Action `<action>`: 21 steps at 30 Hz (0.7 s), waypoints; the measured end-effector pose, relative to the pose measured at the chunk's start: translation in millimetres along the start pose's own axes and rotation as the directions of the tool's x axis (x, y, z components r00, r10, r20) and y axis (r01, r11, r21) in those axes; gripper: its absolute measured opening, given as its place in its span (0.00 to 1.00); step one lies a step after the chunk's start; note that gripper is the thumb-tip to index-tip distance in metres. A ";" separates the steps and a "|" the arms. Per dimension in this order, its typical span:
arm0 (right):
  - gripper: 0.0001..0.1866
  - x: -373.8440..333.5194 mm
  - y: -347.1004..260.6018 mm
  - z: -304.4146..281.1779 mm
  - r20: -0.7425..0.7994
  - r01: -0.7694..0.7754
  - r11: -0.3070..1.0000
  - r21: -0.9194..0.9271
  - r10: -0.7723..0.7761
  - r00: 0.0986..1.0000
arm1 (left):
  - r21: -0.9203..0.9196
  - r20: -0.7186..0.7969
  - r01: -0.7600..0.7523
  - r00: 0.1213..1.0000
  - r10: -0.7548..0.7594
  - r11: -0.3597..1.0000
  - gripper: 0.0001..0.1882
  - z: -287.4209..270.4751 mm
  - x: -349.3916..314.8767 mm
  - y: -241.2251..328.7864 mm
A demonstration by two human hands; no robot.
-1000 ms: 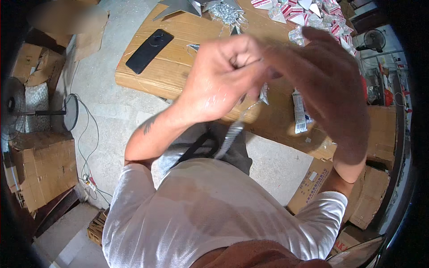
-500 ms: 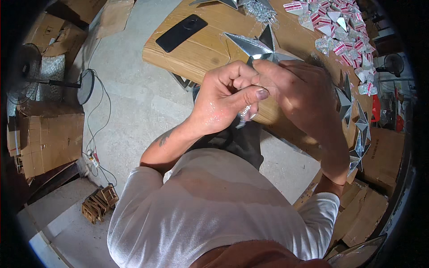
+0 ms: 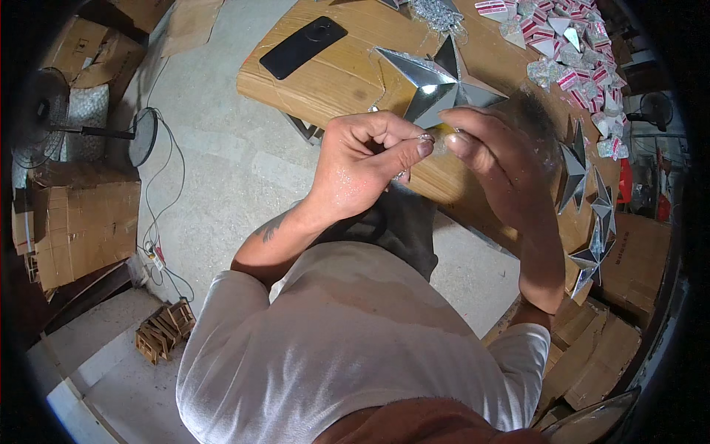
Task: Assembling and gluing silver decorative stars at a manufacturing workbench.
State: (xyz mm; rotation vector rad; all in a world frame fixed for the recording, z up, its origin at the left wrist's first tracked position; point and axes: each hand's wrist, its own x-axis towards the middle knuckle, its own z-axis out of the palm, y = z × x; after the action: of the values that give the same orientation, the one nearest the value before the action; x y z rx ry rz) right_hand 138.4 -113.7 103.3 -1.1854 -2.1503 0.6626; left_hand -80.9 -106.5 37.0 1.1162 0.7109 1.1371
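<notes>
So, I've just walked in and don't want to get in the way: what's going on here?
A person has both bare hands up by the near edge of a table. The left hand holds a silver strand, only a bit of which shows. The right hand is close by; whether its grip has anything is too small to tell. A silver star lies just beyond the hands, with a phone to its left.

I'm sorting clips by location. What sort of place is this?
Probably a small craft workshop: silver stars and a pile of small glittery pieces on a wooden table, with cardboard boxes nearby.
</notes>
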 end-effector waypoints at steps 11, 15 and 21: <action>0.16 13.0 -3.7 -3.6 0.227 0.220 0.968 -0.119 -0.189 0.955 | -0.095 0.290 0.246 0.934 -0.210 0.965 0.05 -14.8 10.1 7.9; 0.15 11.5 1.4 -6.3 0.272 0.247 0.962 -0.120 -0.207 0.940 | -0.117 0.389 0.309 0.889 -0.243 0.944 0.06 -21.9 13.2 4.8; 0.12 3.9 15.8 3.2 0.214 0.248 0.968 0.025 -0.248 0.945 | -0.140 0.476 0.342 0.846 -0.240 0.929 0.06 -22.8 16.0 3.6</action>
State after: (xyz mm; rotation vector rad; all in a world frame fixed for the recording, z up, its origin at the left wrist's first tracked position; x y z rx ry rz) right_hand 143.6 -103.2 91.5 -0.8542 -2.4302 0.7020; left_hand -97.4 -84.0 34.4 0.9915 0.3593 0.6381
